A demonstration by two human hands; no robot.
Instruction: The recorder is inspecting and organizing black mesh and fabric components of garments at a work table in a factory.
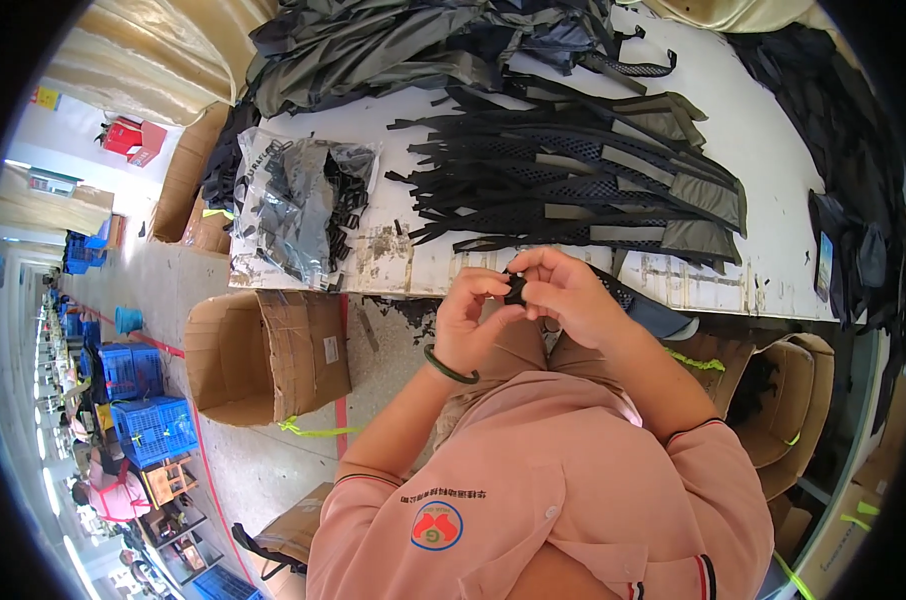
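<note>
In front of my belly, at the table's near edge, both hands meet with their fingertips pinched around a small black plastic buckle [514, 290]. My left hand [470, 312] grips it from the left, and my right hand [573, 298] from the right; the fingers cover much of it. From beneath my right hand a dark mesh shoulder strap [645, 308] with a grey end runs over the table edge. Whether its webbing passes through the buckle is hidden. Just beyond my hands lies a row of similar grey-and-black straps [583, 185], their thin webbing ends pointing left.
A clear plastic bag [288, 215] of small black parts lies on the white table's [393, 110] left. Dark fabric [393, 50] is heaped at the back, more [863, 170] at the right. Cardboard boxes stand left [273, 355] and right [798, 400] below the table. Blue crates [153, 430] line the aisle.
</note>
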